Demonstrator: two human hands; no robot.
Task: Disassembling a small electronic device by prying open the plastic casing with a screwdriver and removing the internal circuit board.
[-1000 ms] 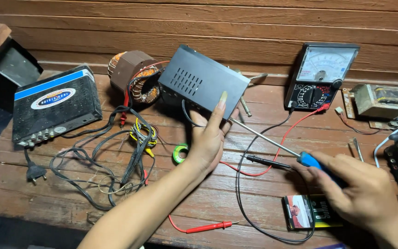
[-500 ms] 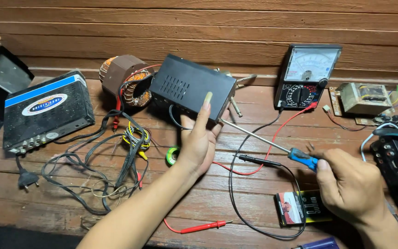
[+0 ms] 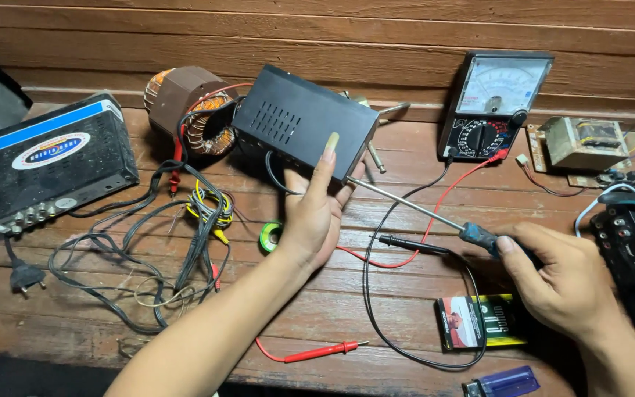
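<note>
Our left hand (image 3: pixel 316 220) props the vented black metal box (image 3: pixel 304 121) on the wooden desk (image 3: pixel 406 345); our right hand (image 3: pixel 564 283) clasps a blue-handled screwdriver (image 3: pixel 435 215), its shaft angling up-left to the box's corner.

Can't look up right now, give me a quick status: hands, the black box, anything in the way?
Left hand steadies black metal box. Right hand grips screwdriver, tip at box edge. Black probe lead lies under shaft.
</note>
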